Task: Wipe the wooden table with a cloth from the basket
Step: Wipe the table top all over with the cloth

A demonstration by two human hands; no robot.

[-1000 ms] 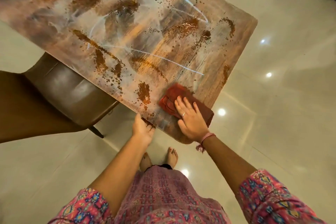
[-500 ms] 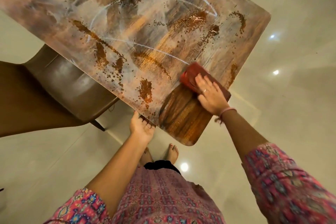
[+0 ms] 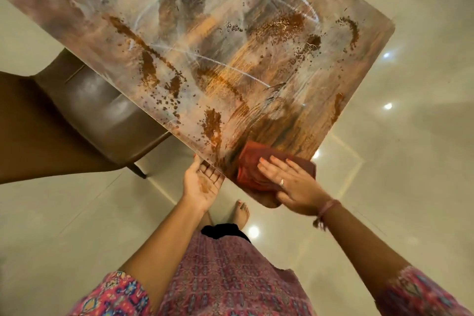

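Observation:
The wooden table (image 3: pixel 295 120) fills the upper frame, covered with white dust smears and patches of brown powder. A cleaner streak of dark wood runs up from its near corner. A red-brown cloth (image 3: pixel 250 169) lies on that near corner. My right hand (image 3: pixel 289 185) presses flat on the cloth with straight fingers. My left hand (image 3: pixel 204 185) is cupped palm up just under the table's near edge, beside the cloth, with brown powder on the palm. No basket is in view.
A brown leather chair (image 3: pixel 84 115) stands tucked at the table's left side. Glossy pale floor tiles (image 3: pixel 400 161) with light reflections surround the table. My bare feet (image 3: pixel 241 213) stand right below the corner.
My right hand has pulled the cloth back from farther up the table to the near corner, leaving a wiped streak. My left hand has turned palm up beneath the edge.

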